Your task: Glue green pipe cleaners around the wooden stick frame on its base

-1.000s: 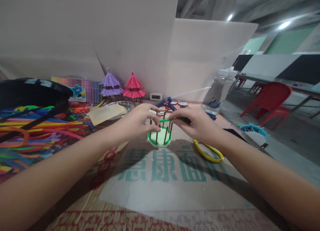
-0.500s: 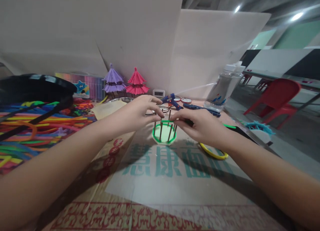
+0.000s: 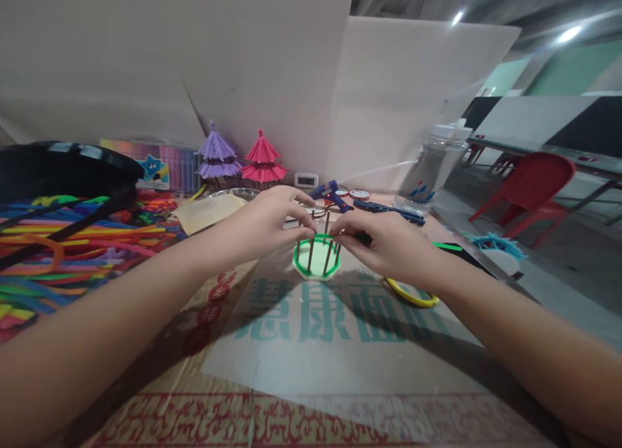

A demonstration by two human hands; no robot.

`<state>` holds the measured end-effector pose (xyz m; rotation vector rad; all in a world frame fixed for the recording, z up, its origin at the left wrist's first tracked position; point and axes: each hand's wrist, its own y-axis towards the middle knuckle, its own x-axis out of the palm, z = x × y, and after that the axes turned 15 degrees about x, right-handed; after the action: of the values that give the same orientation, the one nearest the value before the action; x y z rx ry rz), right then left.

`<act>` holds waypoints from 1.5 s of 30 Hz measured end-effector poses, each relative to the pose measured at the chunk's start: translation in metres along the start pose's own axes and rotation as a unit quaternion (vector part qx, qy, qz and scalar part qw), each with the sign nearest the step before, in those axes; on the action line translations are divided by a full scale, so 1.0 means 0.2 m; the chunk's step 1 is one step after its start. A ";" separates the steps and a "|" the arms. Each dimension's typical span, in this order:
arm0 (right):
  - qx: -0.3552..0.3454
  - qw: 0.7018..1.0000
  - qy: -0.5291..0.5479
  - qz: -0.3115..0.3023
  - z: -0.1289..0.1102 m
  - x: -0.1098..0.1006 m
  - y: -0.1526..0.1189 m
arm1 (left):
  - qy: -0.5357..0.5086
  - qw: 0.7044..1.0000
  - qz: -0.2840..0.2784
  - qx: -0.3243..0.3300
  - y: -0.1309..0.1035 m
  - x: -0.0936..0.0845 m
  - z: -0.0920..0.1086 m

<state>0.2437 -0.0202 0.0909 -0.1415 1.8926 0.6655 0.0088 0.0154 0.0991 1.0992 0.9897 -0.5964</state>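
Near the middle of the table stands a small octagonal base (image 3: 317, 267), pale with a green pipe cleaner rim. Several thin brown posts (image 3: 311, 257) rise from it. Across the post tops lies a green pipe cleaner (image 3: 321, 237), apparently bent into a ring. My left hand (image 3: 286, 220) reaches in from the left, thumb and forefinger closed on the ring's left side. From the right, my right hand (image 3: 369, 235) pinches the ring's other side. The fingers partly hide the ring and the rear posts.
Behind my hands lie a blue glue gun (image 3: 331, 194) and dark blue pliers (image 3: 389, 210). A water bottle (image 3: 430, 169) stands back right. Purple (image 3: 218, 153) and pink (image 3: 263, 156) pagoda-like models stand behind. Pipe cleaners (image 3: 72, 254) heap at left; a yellow ring (image 3: 413, 296) lies right.
The view has shifted slightly, so the scene sits a little further left. Both hands keep their pinch on the green pipe cleaner, with the fingertips marginally lower over the posts.
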 end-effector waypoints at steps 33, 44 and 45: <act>0.000 1.000 -0.029 -0.010 -0.03 -0.01 -0.01 | 0.024 1.000 -0.009 0.010 -0.01 0.00 0.00; -0.006 0.999 -0.037 -0.018 -0.03 -0.01 -0.01 | 0.029 1.000 -0.007 0.010 0.00 0.00 0.01; -0.007 0.999 -0.039 -0.017 -0.03 -0.01 -0.01 | 0.029 1.000 -0.005 0.011 0.00 0.00 0.01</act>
<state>0.2404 -0.0259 0.0935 -0.1547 1.8082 0.6527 0.0087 0.0132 0.0992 1.1359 1.0420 -0.5876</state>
